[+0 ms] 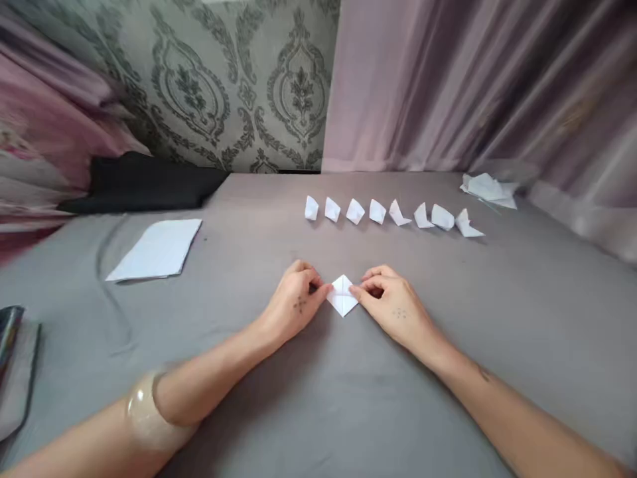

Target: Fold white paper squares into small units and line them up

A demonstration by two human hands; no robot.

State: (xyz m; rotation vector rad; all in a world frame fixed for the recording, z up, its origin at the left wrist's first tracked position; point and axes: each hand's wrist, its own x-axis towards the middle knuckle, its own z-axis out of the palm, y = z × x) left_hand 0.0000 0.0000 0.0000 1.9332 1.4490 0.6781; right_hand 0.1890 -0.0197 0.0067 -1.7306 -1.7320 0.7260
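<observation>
You have the small folded paper diamond [343, 297] right between your two hands, its left corner pinched by your left hand [298, 295] and its right corner by your right hand [393, 302], each thumb on the face nearest you. Expect it to feel almost weightless and fairly stiff where layers stack, yet easy to bend, dent or tear along the creases, so a light hold at those side corners should suit it better than a squeeze across the middle. Just beyond your grip, the row of folded paper pieces [377, 212] looks equally light and easily nudged.
</observation>
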